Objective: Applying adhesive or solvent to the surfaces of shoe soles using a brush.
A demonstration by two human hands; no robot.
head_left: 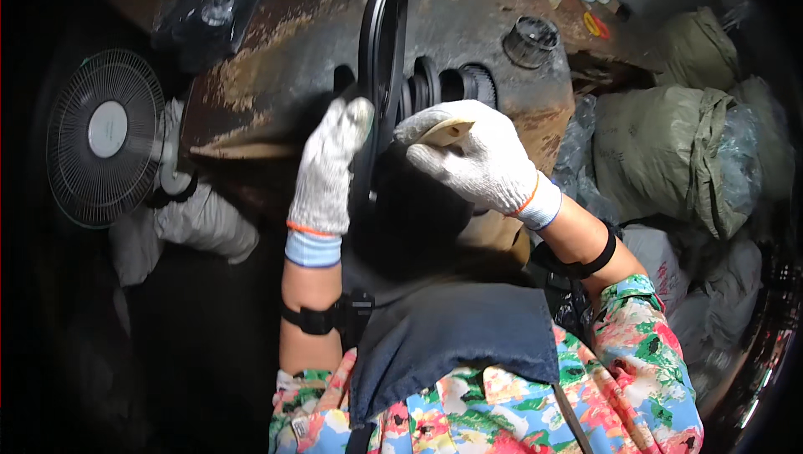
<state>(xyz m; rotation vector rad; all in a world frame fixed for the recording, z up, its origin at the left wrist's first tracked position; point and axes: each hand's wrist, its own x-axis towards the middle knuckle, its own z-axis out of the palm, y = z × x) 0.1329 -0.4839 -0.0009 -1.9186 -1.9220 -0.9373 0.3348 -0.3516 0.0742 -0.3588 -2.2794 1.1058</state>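
Observation:
My left hand (336, 149), in a white knit glove, grips the near part of a large black round rim (385, 44) standing nearly edge-on. My right hand (477, 153), gloved alike, is closed on a tan, wood-like piece (447, 131), perhaps a tool handle; its other end is hidden by my fingers. That hand is just right of the rim; whether it touches is unclear. Behind my right hand several black round ribbed parts (425, 79) lie in a row on the worn workbench (309, 36).
A clear round container (532, 41) sits on the bench's right side, with yellow-handled scissors (595, 25) beyond. A black plastic bag (217, 7) lies at the back left. A standing fan (107, 132) is at the left. Large green sacks (657, 149) are piled at the right.

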